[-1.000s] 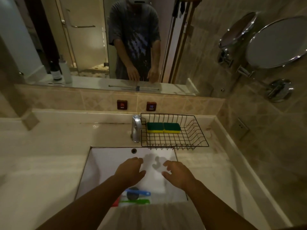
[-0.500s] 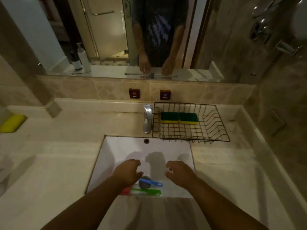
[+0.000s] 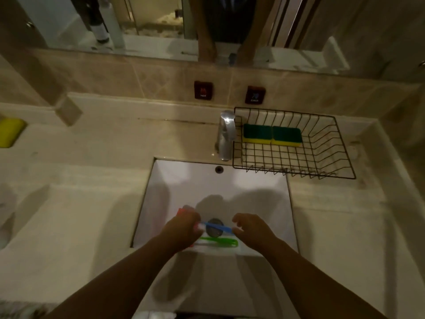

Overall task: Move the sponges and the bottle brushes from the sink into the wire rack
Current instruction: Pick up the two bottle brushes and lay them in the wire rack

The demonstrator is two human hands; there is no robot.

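Note:
Three bottle brushes lie in the white sink (image 3: 218, 187) near its front wall. The blue brush (image 3: 216, 226) crosses the drain (image 3: 215, 230) and the green brush (image 3: 218, 241) lies just in front of it. A red brush (image 3: 181, 211) pokes out from under my left hand (image 3: 181, 229), which is curled down over the brush heads; what it grips is hidden. My right hand (image 3: 250, 229) has its fingers bent, with the tips at the blue handle's right end. Two green-and-yellow sponges (image 3: 272, 134) lie side by side at the back left of the black wire rack (image 3: 294, 174).
The rack stands on the counter behind the sink's right corner, beside the chrome faucet (image 3: 226, 134). A yellow object (image 3: 9, 132) rests on the counter at far left. Hot and cold buttons (image 3: 230, 93) sit on the tiled wall below the mirror.
Both hands dropped lower into the sink and reached the brushes. My left hand came down over the brush heads and my right hand moved to the blue handle. The view tilted downward.

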